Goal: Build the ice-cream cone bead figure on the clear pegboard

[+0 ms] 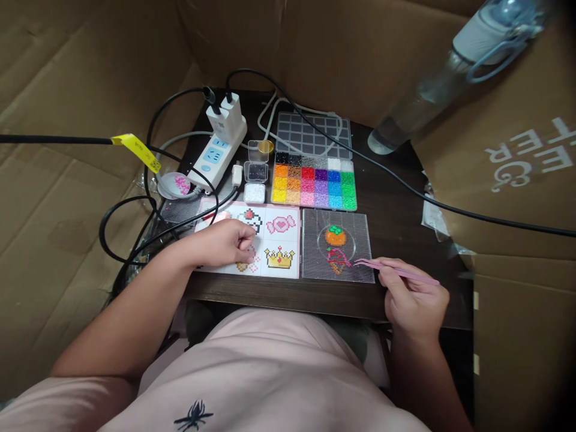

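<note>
Two bead figures are seen on the pegboard point(310, 264): an orange fruit with a green top point(335, 235), which looks finished, and just below it a pink and orange cone shape point(337, 261) that seems only partly filled, judged against the small pictures on the pattern card. Much of the pegboard is left bare. Pink tweezers point(396, 271) are pinched between the fingers of the right hand point(414, 300), at the pegboard's lower right corner, with the tips laid at the right side of the cone shape; whether a bead is held in the tips cannot be told. The pattern card point(281, 240) lies touching the pegboard's left edge, and a candy and a crown are printed on the part that shows. The left hand point(225, 243) is rested on that card, fingers curled together with the fingertips pressed down near a cupcake picture; nothing is seen to be gripped in it. A bead tray point(315, 180) with many colours in separate cells is placed just behind the pegboard, and its clear lid point(312, 133) is set behind that again. Small boxes of black and white beads point(255, 180) are kept left of the tray. A power strip point(220, 147) with plugs and black cables is found further left and behind the card. A water bottle point(450, 66) is propped well to the right and behind, against cardboard
</note>
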Demonstrator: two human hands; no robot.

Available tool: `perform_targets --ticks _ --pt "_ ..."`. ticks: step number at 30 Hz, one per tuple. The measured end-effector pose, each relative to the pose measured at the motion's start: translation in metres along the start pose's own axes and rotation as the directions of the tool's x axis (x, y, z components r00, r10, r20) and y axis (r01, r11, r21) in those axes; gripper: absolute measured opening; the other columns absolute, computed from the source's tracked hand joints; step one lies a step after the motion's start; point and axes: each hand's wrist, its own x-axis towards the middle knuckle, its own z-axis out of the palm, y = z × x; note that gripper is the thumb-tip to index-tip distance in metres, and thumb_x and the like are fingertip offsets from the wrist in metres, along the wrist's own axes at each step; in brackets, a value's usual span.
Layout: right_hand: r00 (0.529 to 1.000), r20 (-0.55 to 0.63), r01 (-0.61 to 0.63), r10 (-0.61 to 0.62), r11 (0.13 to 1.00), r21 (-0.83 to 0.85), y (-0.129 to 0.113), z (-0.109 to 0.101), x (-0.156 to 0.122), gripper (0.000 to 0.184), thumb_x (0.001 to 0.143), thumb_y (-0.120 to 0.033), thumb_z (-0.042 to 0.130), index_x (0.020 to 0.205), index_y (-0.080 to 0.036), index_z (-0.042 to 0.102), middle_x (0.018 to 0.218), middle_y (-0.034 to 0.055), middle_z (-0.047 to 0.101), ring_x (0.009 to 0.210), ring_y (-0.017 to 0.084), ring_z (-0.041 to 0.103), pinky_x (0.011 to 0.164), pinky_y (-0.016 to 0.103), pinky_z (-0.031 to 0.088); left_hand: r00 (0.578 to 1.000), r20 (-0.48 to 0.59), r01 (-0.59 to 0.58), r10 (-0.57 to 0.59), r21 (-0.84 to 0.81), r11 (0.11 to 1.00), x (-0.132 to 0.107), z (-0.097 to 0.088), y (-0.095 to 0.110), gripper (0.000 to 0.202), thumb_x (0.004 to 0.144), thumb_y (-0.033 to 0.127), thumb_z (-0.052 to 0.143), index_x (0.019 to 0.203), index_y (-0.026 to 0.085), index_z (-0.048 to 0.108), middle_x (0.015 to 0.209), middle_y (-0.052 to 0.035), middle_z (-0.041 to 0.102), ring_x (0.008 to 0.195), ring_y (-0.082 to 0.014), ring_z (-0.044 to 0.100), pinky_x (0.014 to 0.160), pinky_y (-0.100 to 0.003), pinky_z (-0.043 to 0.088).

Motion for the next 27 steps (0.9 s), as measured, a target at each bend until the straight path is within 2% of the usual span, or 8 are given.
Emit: perform_targets --ticks 5,16,20,23,27 --pt "1.0 -0.007 0.004 -0.004 1.0 0.019 -0.002 0.001 0.0 0.008 0.084 -0.027 0.078 0.083 -0.02 0.081 0.084 0.0059 0.08 0.077 0.022 0.075 0.072 0.037 0.061 1.0 -0.025 0.006 -0.005 0.039 0.999 0.0 0.001 -0.002 0.034 0.068 0.029 0.068 0.058 0.023 0.036 0.054 0.0088 0.035 0.055 -0.0105 0.033 0.055 -0.027 0.027" --pt "0.999 -0.009 -0.035 0.036 0.998 0.06 -0.001 0.001 0.0 0.007 0.083 -0.028 0.08 0.084 -0.02 0.082 0.085 0.0063 0.08 0.079 0.022 0.075 0.074 0.038 0.06 1.0 -0.01 -0.007 0.007 0.034 0.999 0.001 0.0 -0.004 0.035 0.068 0.034 0.068 0.059 0.023 0.036 0.059 0.0076 0.039 0.059 -0.0111 0.035 0.057 -0.027 0.029" --pt "0.997 -0.045 -0.06 0.065 0.993 0.1 -0.001 0.003 0.003 0.012 0.08 -0.03 0.082 0.084 -0.019 0.082 0.082 0.0076 0.079 0.068 0.018 0.07 0.063 0.032 0.056 0.999 -0.004 0.048 -0.048 0.005 0.999 0.002 0.002 -0.007 0.036 0.067 0.034 0.07 0.06 0.023 0.037 0.058 0.0081 0.038 0.061 -0.0116 0.036 0.059 -0.026 0.029" --pt "0.989 -0.074 -0.107 0.126 0.969 0.221 -0.004 0.008 0.015 0.019 0.077 -0.034 0.085 0.082 -0.016 0.081 0.078 0.0094 0.077 0.056 0.013 0.06 0.05 0.027 0.046 0.998 -0.014 0.057 -0.057 0.007 0.998 0.002 0.004 -0.008 0.034 0.066 0.033 0.069 0.061 0.023 0.037 0.057 0.0085 0.036 0.06 -0.0117 0.036 0.058 -0.026 0.028" --pt "0.991 -0.029 -0.116 0.132 0.944 0.31 -0.016 0.02 0.052 0.024 0.075 -0.038 0.084 0.078 -0.015 0.081 0.074 0.0108 0.076 0.05 0.011 0.051 0.045 0.026 0.039 0.999 -0.034 0.041 -0.039 0.044 0.998 0.003 0.006 -0.011 0.031 0.066 0.033 0.066 0.06 0.023 0.037 0.058 0.0078 0.038 0.061 -0.0126 0.038 0.057 -0.026 0.028"
